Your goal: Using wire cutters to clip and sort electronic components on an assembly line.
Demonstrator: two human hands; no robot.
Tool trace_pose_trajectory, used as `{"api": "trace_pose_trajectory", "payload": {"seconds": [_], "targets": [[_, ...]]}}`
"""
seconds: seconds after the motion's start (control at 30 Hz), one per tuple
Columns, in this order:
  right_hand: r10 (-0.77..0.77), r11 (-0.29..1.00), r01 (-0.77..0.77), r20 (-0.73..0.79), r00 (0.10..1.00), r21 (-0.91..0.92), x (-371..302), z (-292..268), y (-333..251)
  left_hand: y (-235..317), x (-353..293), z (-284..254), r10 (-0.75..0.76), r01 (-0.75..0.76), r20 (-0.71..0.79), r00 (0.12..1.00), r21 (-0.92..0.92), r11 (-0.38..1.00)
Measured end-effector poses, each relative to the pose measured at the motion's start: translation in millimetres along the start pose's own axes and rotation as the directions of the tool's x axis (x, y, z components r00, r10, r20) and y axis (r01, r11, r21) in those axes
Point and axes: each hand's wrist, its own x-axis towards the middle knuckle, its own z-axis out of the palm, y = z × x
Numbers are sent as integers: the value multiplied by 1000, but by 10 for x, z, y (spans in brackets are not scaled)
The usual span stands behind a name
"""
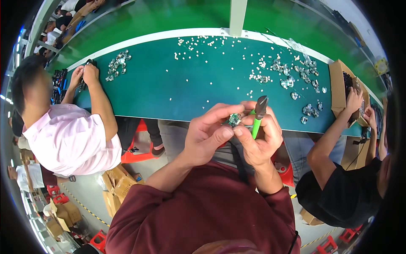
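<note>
Head view: left hand [207,133] pinches a small green circuit board [234,120]; right hand [258,135] grips green-handled cutters [259,114].

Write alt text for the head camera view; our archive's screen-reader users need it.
A person in a maroon top holds a small green circuit board in the left hand and green-handled cutters in the right hand, above a teal worktable strewn with small white bits. Co-workers sit on either side.

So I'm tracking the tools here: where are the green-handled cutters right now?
In the head view, the green-handled cutters sit centre-frame in the right hand, just right of the small circuit board.
</note>
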Motion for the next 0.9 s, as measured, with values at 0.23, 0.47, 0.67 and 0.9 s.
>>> {"api": "trace_pose_trajectory", "payload": {"seconds": [0.23,0.47,0.67,0.9], "targets": [[25,998,-22,49,999,-55,-25,24,-60,-14,3,-130,-73,67,-18,997,-246,967],[-30,979,87,294,955,-184,81,135,-175,223,-163,-394,82,-90,-171,982,-40,995],[68,969,59,484,872,-242,-126,-83,-159,291,-127,-295,144,-160,-203,969,-64,985],[72,957,95,545,836,-273,55,84,-256,382,-259,-403,150,-150,-266,952,18,988]]}}
